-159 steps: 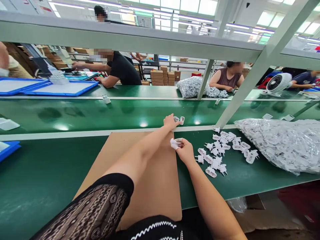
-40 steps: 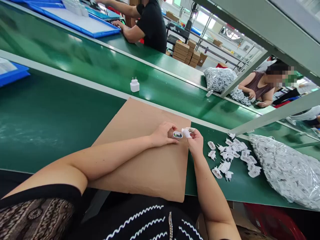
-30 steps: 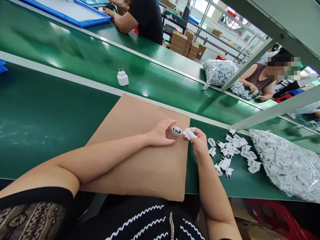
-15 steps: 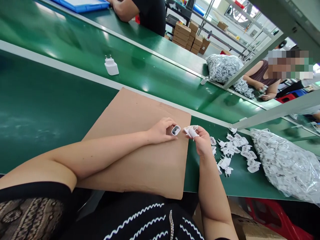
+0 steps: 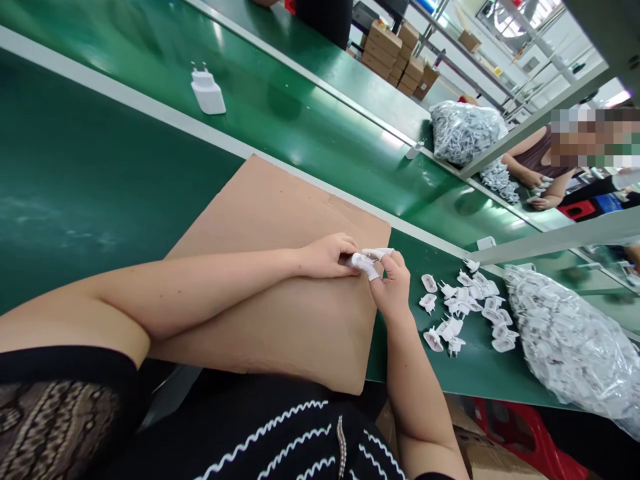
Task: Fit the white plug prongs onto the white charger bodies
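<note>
Over the right part of a cardboard sheet [image 5: 295,327], my left hand [image 5: 327,256] is closed around a white charger housing, now mostly hidden by its fingers. My right hand [image 5: 393,283], with white covers on thumb and forefinger, pinches a white plug cap whose metal prongs just show. Both hands meet, the cap held against the open end of the housing; whether it is seated I cannot tell. Right of my right hand, several loose white plug caps [image 5: 465,300] lie scattered on the green bench.
A large clear bag of white plug caps [image 5: 570,340] lies at the right. Beyond the cardboard, a white charger [image 5: 208,92] stands on the green belt [image 5: 300,127]. Another filled bag [image 5: 467,133] rests across the belt, near a co-worker [image 5: 537,167]. A slanted metal frame [image 5: 555,237] crosses at right.
My right hand has moved left, bringing the plug cap to the housing in my left hand. The housing's open end, visible before, is now covered. The view has shifted slightly.
</note>
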A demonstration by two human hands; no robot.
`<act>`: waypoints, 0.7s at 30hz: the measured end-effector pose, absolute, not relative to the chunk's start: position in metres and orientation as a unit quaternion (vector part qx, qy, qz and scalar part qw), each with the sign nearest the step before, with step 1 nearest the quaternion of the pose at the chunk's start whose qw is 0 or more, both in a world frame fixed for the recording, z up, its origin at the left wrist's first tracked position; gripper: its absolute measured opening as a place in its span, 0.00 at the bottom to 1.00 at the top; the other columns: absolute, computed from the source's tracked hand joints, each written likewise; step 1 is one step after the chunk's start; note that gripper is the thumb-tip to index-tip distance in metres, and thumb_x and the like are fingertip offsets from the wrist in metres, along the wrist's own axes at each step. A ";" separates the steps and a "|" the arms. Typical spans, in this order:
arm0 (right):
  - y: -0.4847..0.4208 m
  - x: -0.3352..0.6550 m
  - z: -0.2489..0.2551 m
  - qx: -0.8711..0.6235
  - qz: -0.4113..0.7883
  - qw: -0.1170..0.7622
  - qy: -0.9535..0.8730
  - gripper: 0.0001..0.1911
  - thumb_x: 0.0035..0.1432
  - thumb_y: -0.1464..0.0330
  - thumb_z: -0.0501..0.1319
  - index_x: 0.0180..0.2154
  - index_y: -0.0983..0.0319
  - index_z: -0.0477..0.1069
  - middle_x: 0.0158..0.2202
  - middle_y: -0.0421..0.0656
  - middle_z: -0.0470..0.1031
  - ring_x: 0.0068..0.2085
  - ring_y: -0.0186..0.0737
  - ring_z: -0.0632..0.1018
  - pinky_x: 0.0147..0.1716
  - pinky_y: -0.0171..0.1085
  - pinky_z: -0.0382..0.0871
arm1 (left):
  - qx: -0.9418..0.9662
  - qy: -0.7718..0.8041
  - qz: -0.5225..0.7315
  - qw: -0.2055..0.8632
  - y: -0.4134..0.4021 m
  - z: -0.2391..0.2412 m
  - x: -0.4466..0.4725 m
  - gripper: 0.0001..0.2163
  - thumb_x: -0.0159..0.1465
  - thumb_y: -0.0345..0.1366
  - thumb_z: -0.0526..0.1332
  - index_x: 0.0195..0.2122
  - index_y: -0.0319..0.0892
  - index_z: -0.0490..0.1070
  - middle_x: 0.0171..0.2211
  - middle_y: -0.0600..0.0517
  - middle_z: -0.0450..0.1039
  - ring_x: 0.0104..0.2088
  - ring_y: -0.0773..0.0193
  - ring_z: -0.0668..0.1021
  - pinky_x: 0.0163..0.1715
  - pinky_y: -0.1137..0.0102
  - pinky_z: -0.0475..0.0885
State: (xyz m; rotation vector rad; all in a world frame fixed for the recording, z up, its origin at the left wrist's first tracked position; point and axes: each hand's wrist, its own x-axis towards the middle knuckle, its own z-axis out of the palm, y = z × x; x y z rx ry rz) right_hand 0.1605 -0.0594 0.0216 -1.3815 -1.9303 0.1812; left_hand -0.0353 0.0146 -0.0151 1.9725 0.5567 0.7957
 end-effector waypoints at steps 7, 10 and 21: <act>-0.055 0.164 0.020 -0.523 -0.013 0.331 -0.785 0.07 0.66 0.66 0.63 0.43 0.56 0.80 0.38 0.44 0.78 0.42 0.47 0.77 0.50 0.48 0.73 | 0.804 0.226 0.317 0.450 0.016 -0.014 -0.035 0.05 0.63 0.38 0.69 0.35 0.42 0.81 0.42 0.47 0.79 0.47 0.55 0.79 0.49 0.63 0.73; -0.055 0.165 0.023 -0.521 -0.054 0.307 -0.795 0.06 0.64 0.68 0.63 0.40 0.55 0.80 0.33 0.42 0.75 0.42 0.46 0.76 0.61 0.52 0.67 | 0.806 0.223 0.314 0.448 0.018 -0.015 -0.035 0.06 0.63 0.39 0.69 0.35 0.43 0.81 0.40 0.47 0.79 0.45 0.55 0.79 0.49 0.64 0.73; -0.057 0.162 0.021 -0.558 -0.018 0.357 -0.749 0.08 0.65 0.65 0.63 0.42 0.54 0.80 0.36 0.40 0.78 0.41 0.42 0.78 0.66 0.55 0.59 | 0.815 0.238 0.291 0.441 0.018 -0.007 -0.037 0.06 0.63 0.39 0.69 0.35 0.43 0.80 0.38 0.48 0.77 0.43 0.56 0.78 0.47 0.64 0.73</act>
